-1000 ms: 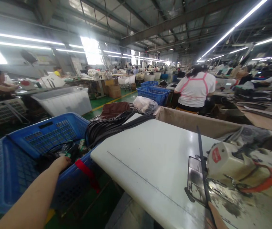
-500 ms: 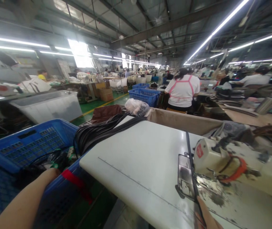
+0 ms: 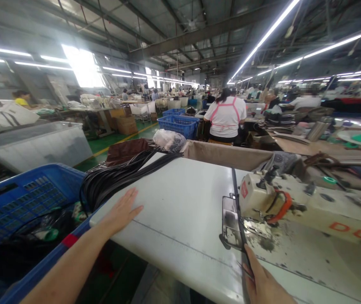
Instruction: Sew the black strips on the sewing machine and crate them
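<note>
My left hand (image 3: pixel 123 212) is over the white sewing table (image 3: pixel 180 198), fingers stretched out and holding nothing. Just beyond it, a bundle of long black strips (image 3: pixel 113 179) hangs over the table's left edge. My right hand (image 3: pixel 259 274) is closed at the near end of a single black strip (image 3: pixel 237 198). That strip runs away from me across the table, along the left side of the sewing machine (image 3: pixel 275 198) and past a metal plate (image 3: pixel 231 219). A thin dark, shiny piece shows among the right fingers; its kind cannot be made out.
A blue plastic crate (image 3: pixel 37 185) holding dark bags and a green spool stands at the left. Behind the table are a beige fabric-lined bin (image 3: pixel 227 154) and a clear plastic bag (image 3: pixel 169 140). A person in a pink-strapped apron (image 3: pixel 226 116) sits farther off, back turned.
My left hand has left the blue crate's rim and moved right, over the table near the black strips. The view has turned slightly right. My right hand stays at the strip's end.
</note>
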The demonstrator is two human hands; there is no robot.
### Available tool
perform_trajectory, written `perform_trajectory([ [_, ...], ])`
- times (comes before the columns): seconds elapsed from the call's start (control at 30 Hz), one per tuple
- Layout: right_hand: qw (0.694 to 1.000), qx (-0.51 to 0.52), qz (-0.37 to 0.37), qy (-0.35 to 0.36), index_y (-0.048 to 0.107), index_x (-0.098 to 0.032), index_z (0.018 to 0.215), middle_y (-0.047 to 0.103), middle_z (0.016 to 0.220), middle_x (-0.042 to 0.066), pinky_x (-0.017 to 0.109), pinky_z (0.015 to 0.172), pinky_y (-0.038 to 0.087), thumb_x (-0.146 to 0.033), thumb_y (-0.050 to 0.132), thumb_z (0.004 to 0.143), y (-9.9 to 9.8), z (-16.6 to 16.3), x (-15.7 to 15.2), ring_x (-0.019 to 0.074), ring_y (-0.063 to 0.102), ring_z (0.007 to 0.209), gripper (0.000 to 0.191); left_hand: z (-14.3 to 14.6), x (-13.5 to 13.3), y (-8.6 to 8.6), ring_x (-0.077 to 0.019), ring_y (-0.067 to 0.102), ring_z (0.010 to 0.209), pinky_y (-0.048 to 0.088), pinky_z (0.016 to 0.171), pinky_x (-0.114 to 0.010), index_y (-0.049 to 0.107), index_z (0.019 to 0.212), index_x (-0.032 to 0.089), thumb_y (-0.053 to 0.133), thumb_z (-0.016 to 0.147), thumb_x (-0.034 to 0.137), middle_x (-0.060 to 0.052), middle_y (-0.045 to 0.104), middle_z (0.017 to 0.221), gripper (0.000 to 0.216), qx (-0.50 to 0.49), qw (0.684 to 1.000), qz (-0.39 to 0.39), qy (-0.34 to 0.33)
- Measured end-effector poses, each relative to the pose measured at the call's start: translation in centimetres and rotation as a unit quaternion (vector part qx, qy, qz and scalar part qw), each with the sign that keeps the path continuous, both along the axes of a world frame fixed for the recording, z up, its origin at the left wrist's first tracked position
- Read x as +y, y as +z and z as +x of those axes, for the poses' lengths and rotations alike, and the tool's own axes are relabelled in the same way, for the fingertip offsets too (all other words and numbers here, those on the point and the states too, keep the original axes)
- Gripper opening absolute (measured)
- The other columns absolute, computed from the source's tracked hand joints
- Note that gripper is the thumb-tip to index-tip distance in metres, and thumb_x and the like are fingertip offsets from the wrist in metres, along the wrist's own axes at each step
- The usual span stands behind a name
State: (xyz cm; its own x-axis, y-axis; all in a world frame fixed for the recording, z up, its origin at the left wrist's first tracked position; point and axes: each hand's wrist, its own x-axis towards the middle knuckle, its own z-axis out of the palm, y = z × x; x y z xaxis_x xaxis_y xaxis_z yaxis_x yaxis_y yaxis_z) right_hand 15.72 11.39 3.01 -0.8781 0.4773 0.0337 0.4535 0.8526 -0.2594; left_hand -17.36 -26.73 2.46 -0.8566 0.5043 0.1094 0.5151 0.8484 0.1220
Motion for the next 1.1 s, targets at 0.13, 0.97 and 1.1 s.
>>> perform_trajectory([
  [0.13, 1.000, 0.011, -0.006, 0.007, 0.050, -0.017, 0.155, 0.081, 0.115, 0.010, 0.034, 0.081, 0.064, -0.024, 0.033, 0.103, -0.1, 0.1, -0.4, 0.0241, 0.080, 0.091, 0.055, 1.9, 6.8, -0.4, -0.0312, 0.014, 0.162, 0.017, 0.132, -0.048, 0.017, 0.164, 0.003, 0.029, 0.102, 0.065, -0.022, 0.016, 0.171, 0.089, -0.032, 0.992, -0.054, -0.109],
  [0.97, 0.997, -0.048, 0.033, -0.045, 0.049, -0.017, 0.154, 0.078, 0.109, 0.010, 0.029, 0.075, 0.057, -0.017, 0.052, 0.099, 2.2, -0.3, -3.1, 0.0230, 0.077, 0.091, 0.055, 16.8, 23.0, -0.6, -0.0307, 0.042, 0.151, 0.038, 0.125, -0.059, 0.053, 0.147, 0.023, 0.053, 0.099, 0.021, -0.012, 0.055, 0.155, 0.048, -0.090, 0.916, 0.148, -0.362],
  [1.1, 0.999, 0.005, -0.002, -0.035, 0.051, -0.015, 0.152, 0.078, 0.110, 0.013, 0.032, 0.078, 0.058, -0.021, 0.048, 0.102, 1.8, 0.6, -2.8, 0.0252, 0.077, 0.091, 0.050, 17.3, 25.7, -1.2, -0.0317, 0.033, 0.156, 0.030, 0.127, -0.062, 0.045, 0.155, 0.021, 0.051, 0.101, 0.030, -0.013, 0.047, 0.161, 0.055, -0.074, 0.913, 0.132, -0.380],
])
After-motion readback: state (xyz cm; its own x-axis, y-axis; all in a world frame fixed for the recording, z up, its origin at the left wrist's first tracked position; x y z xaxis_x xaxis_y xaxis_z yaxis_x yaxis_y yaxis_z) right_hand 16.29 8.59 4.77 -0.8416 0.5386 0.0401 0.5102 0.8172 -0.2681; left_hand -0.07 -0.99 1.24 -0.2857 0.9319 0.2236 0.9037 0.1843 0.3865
